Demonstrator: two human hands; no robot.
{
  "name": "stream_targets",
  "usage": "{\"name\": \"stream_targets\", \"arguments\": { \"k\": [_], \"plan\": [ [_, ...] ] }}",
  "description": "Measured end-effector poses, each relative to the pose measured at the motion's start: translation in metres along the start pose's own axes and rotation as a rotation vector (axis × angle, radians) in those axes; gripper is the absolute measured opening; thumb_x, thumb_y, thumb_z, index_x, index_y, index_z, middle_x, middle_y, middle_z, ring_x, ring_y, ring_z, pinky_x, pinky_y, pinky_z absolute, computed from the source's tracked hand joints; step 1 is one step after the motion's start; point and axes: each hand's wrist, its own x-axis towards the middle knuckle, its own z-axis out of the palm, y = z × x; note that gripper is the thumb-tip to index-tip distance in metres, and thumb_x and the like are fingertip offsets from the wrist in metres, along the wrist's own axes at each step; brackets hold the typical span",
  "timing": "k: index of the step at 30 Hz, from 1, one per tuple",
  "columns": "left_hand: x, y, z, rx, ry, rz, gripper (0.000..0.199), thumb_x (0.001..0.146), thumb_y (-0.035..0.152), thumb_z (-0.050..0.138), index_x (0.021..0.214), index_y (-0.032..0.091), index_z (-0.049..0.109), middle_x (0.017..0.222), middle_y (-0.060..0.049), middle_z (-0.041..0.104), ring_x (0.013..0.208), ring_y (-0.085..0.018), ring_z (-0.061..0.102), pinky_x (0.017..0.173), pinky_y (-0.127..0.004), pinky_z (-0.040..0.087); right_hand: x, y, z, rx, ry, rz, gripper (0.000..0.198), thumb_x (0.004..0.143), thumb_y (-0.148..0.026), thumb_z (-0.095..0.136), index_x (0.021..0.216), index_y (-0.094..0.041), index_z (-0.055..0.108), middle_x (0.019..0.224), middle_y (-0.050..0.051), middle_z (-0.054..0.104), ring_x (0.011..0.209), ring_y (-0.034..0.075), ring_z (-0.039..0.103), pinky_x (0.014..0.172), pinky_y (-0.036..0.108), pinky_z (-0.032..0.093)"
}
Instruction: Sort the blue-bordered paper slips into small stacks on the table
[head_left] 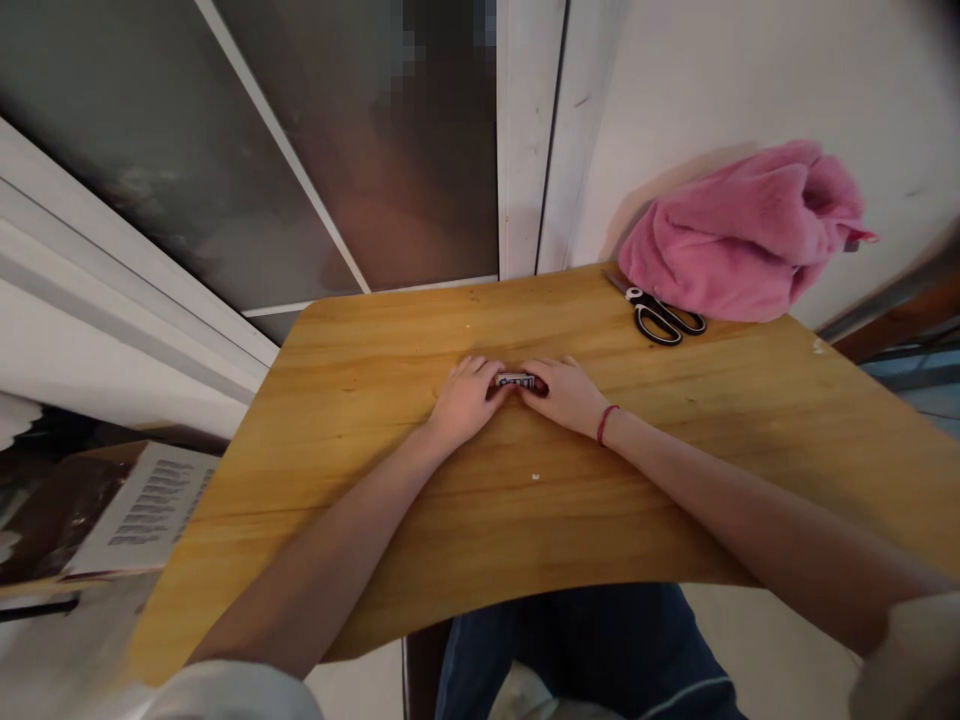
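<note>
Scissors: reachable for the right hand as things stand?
Probably yes. No object shows between the right hand and the scissors, which lie in front of the pink plush bundle; that hand would likely first let go of the small printed item.

A pale wall (750, 80), scuffed in places, fills the upper right of the frame. Dark panes (127, 140) crossed by thin white bars (285, 150) take up the upper left, with a broad white upright (525, 150) at top centre. The yellowish wooden worktop (360, 400) spans the middle; pale floor (67, 660) shows lower left. The light is soft and dim.
</note>
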Motion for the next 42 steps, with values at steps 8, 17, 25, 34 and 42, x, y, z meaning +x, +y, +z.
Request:
{"name": "stream_targets", "arguments": {
  "k": [8, 17, 25, 34, 42],
  "plan": [
    [-0.004, 0.001, -0.002, -0.064, 0.088, 0.075, 0.014, 0.092, 0.023, 0.049, 0.100, 0.020, 0.059, 0.087, -0.003, 0.058, 0.085, -0.018, 0.055, 0.081, -0.031, 0.043, -0.001, 0.000, -0.006, 0.061, 0.123, -0.058, 0.016, 0.085, -0.024, 0.052, 0.094, -0.019, 0.064, 0.086, 0.005, 0.067, 0.081, 0.019, 0.059, 0.076, 0.031, 0.032],
    [-0.002, 0.003, 0.001, -0.029, -0.043, -0.015, 0.015, 0.091, 0.027, 0.050, 0.098, 0.020, 0.061, 0.094, -0.005, 0.054, 0.083, -0.017, 0.056, 0.075, -0.029, 0.047, 0.002, 0.002, -0.002, 0.006, -0.044, -0.028, 0.010, 0.084, -0.024, 0.052, 0.082, -0.019, 0.061, 0.079, 0.003, 0.065, 0.075, 0.018, 0.056, 0.073, 0.031, 0.031],
    [-0.007, 0.000, 0.000, -0.151, 0.134, 0.153, 0.040, 0.088, 0.025, 0.057, 0.127, 0.019, 0.048, 0.116, -0.008, 0.056, 0.109, -0.020, 0.054, 0.097, -0.036, 0.046, -0.002, 0.002, -0.008, 0.345, 0.052, -0.010, 0.015, 0.083, -0.028, 0.054, 0.084, -0.015, 0.063, 0.073, 0.003, 0.059, 0.063, 0.013, 0.048, 0.062, 0.026, 0.037],
    [-0.010, -0.004, 0.003, -0.222, 0.165, 0.312, 0.034, 0.092, 0.021, 0.052, 0.126, 0.021, 0.054, 0.113, -0.007, 0.063, 0.106, -0.018, 0.059, 0.096, -0.035, 0.048, -0.002, 0.007, -0.010, 0.561, 0.002, 0.006, 0.025, 0.082, -0.038, 0.056, 0.082, -0.015, 0.064, 0.068, 0.001, 0.054, 0.062, 0.012, 0.045, 0.058, 0.025, 0.036],
    [-0.006, 0.006, 0.003, -0.589, 0.162, -0.008, 0.027, 0.081, 0.015, 0.067, 0.107, 0.021, 0.069, 0.097, -0.004, 0.067, 0.082, -0.013, 0.063, 0.076, -0.026, 0.053, -0.002, 0.010, -0.010, 0.680, -0.041, 0.032, 0.035, 0.084, -0.049, 0.055, 0.080, -0.016, 0.064, 0.068, 0.001, 0.056, 0.061, 0.012, 0.046, 0.056, 0.025, 0.034]
  ]
}}
